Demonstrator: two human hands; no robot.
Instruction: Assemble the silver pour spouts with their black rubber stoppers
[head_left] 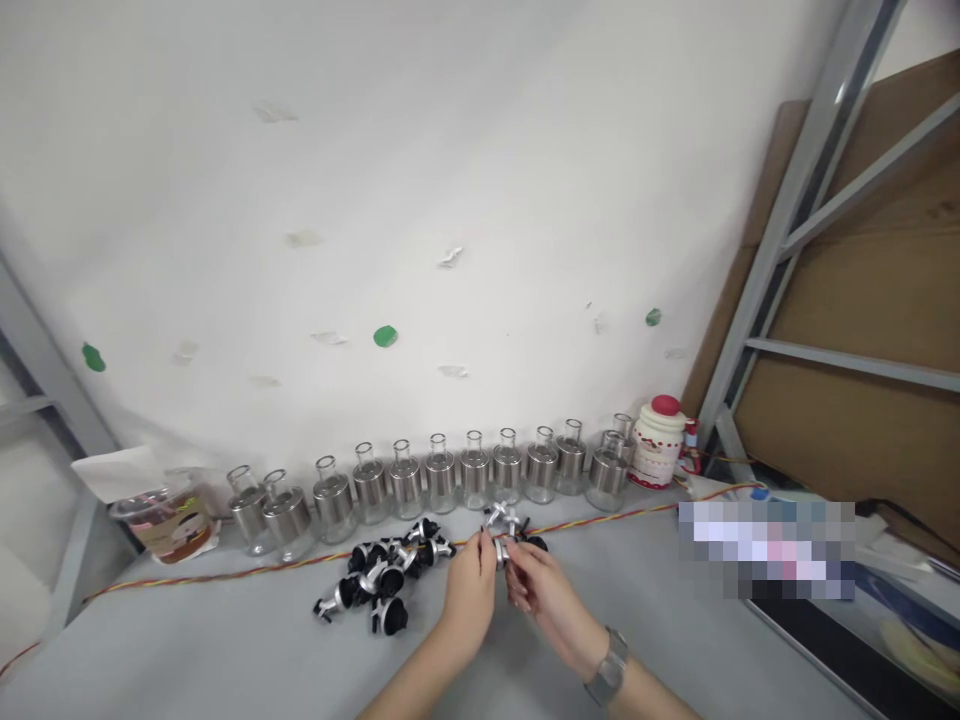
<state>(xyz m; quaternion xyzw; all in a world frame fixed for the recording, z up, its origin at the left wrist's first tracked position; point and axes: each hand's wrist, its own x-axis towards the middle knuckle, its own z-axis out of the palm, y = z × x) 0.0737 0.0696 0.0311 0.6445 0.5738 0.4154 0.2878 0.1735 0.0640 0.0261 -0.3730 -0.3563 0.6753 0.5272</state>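
Clearly, both hands meet low in the middle of the view, thumbs and fingertips closed together around a small silver fitting [501, 553]. The left hand [472, 582] pinches it from its left side and the right hand [541, 598] from the opposite side, so neither is plainly nearer. Most of the fitting is covered by fingers, and I can't fairly say which way its long axis runs.

Straight beyond the fingertips, past a red-and-yellow cord [600, 519], a row of glass bottles with metal sleeves stands along the wall [510, 200]. Their long axes are upright, and the bottle [507, 482] almost directly ahead of the hands is among the closest; its narrow neck points up. Just behind the fingers lies more silver hardware [498, 514], with a black piece [535, 543] showing beside the right hand.

Off to the left, on the grey table [262, 660], sits a loose heap of black-and-silver stoppers [390, 580] (jumbled, their axes pointing every which way). The left hand is the nearer one to that heap, while the right, with a watch [607, 668] on its wrist, is farther off.
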